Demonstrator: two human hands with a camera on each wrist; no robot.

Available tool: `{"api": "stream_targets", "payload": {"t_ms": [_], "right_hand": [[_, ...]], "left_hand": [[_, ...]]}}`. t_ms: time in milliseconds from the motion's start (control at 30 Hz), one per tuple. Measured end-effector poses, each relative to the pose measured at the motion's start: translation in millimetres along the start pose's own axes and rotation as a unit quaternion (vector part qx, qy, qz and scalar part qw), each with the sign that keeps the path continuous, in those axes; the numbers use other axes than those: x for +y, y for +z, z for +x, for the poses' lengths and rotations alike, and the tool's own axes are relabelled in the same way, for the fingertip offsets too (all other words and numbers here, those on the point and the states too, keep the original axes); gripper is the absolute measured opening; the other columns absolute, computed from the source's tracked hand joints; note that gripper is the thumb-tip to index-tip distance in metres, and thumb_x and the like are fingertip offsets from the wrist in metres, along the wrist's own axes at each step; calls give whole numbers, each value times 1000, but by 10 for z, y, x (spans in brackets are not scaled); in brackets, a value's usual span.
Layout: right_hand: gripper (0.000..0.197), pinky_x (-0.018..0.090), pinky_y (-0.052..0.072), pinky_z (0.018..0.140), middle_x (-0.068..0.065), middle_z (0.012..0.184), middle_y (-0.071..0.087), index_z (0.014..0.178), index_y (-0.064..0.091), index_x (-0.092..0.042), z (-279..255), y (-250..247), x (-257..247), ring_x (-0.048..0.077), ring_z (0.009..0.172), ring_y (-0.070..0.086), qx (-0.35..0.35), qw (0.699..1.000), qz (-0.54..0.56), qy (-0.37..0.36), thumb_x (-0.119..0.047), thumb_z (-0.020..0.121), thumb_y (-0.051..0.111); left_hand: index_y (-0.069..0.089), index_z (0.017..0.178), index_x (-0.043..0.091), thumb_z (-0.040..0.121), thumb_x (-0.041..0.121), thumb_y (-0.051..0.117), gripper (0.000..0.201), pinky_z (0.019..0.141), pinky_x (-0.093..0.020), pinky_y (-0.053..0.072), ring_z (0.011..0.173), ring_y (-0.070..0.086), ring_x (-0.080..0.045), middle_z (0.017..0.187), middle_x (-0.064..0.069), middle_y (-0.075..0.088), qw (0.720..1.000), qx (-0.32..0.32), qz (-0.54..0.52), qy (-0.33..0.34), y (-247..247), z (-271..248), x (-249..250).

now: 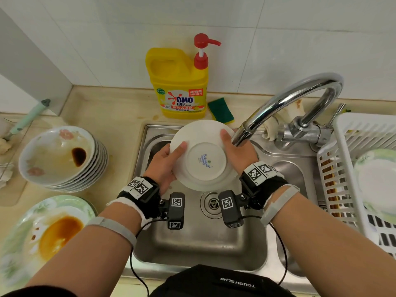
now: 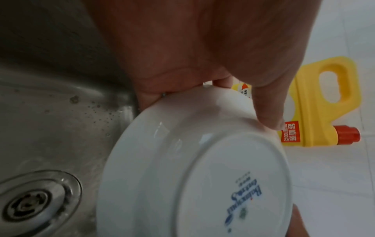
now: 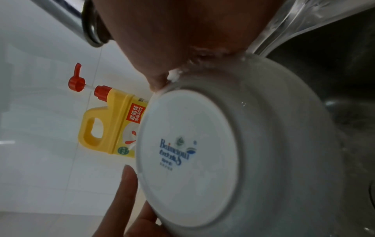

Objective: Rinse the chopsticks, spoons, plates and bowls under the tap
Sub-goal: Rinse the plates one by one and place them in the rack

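Both hands, left hand (image 1: 165, 162) and right hand (image 1: 236, 151), grip one white plate (image 1: 201, 155) under the tap (image 1: 278, 106); stacked soiled bowls (image 1: 62, 157) remain, rack (image 1: 351, 168) partly filled.

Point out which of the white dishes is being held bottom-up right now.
The white dish held over the sink by both hands, its blue-printed base facing up. The stacked bowls on the left counter sit upright.

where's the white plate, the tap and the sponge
white plate (image 1: 202, 161): head view, on its underside base.
tap (image 1: 285, 97): head view, on the curved spout.
sponge (image 1: 220, 109): head view, on its green top.
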State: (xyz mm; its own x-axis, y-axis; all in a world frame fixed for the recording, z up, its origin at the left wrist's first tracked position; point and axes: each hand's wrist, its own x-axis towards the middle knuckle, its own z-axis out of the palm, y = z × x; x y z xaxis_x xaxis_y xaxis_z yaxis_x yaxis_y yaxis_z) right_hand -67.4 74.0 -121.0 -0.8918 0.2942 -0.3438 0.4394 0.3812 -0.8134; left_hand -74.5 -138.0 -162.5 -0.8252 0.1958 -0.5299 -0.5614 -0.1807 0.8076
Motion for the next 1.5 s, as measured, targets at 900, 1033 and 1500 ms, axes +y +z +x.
{"api": "stream_targets", "payload": {"t_ms": [900,1033,1500], "right_hand": [[69,45,42,112,-2,136,60,145,49,-22,23,80,156,22,126,55,-57,996,53,44,-64,92,58],[74,48,44,112,2,141,60,150,43,-26,1,98,244,25,127,57,-59,994,77,59,-69,91,56],[57,51,53,100,3,115,70,107,62,-34,1,-29,306,26,110,66,0,991,129,28,-72,65,67]], "left_hand": [[61,134,20,95,47,63,48,81,-53,59,112,70,-34,125,-12,71,998,-21,-37,-42,-105,35,0],[58,138,26,99,48,55,45,83,-56,59,117,68,-32,129,-9,70,995,-29,-76,-53,-95,39,-39],[58,136,13,95,39,66,49,86,-51,58,117,67,-32,128,-11,70,996,-15,-80,-46,-4,92,-87]]}}
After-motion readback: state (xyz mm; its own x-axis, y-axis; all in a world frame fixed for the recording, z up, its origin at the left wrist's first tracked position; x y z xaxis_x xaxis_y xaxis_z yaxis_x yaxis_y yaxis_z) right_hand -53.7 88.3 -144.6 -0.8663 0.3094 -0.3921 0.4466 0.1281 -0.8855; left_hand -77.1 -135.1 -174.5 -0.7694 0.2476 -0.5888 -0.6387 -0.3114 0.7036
